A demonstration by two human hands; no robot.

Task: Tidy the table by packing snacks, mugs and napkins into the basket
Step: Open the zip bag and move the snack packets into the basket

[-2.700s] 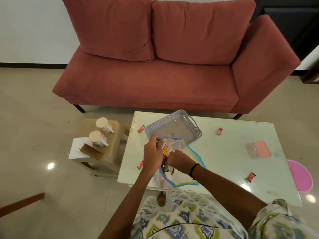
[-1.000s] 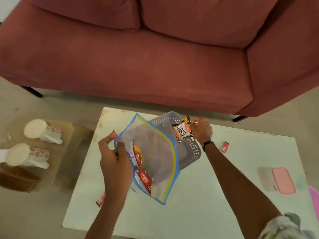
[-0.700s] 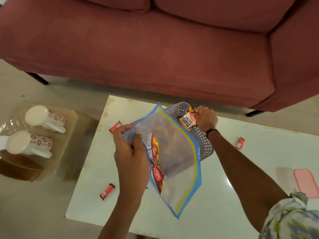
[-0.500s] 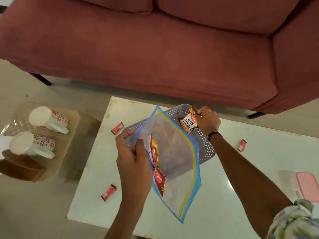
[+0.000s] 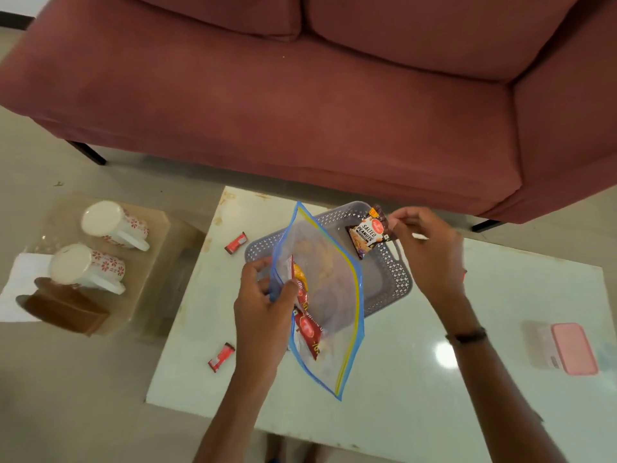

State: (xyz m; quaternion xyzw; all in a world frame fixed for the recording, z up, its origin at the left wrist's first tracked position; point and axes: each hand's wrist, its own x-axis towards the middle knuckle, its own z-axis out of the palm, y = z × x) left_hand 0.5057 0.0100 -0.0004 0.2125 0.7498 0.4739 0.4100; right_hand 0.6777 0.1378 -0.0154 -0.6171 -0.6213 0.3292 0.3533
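Observation:
My left hand (image 5: 263,305) grips the edge of a clear zip bag (image 5: 334,295) with blue and yellow edges, held over the grey perforated basket (image 5: 397,275). Red snack packets (image 5: 309,329) sit inside the bag. A salted peanuts packet (image 5: 367,233) leans in the basket's far right corner. My right hand (image 5: 430,252) hovers just right of it, fingers apart, fingertips at the packet's corner. Two small red candy bars (image 5: 236,242) (image 5: 221,356) lie on the white table (image 5: 434,396). Two white floral mugs (image 5: 113,225) (image 5: 85,267) stand upside down on a side stool, by a white napkin (image 5: 16,279).
A red sofa (image 5: 334,111) runs along the table's far side. A pink-lidded box (image 5: 572,352) sits at the table's right. A brown wooden holder (image 5: 63,309) rests on the low stool, left of the table.
My right hand carried the peanuts packet from the bag to the basket's far corner and has spread its fingers there. My left hand kept hold of the bag. The camera moved closer.

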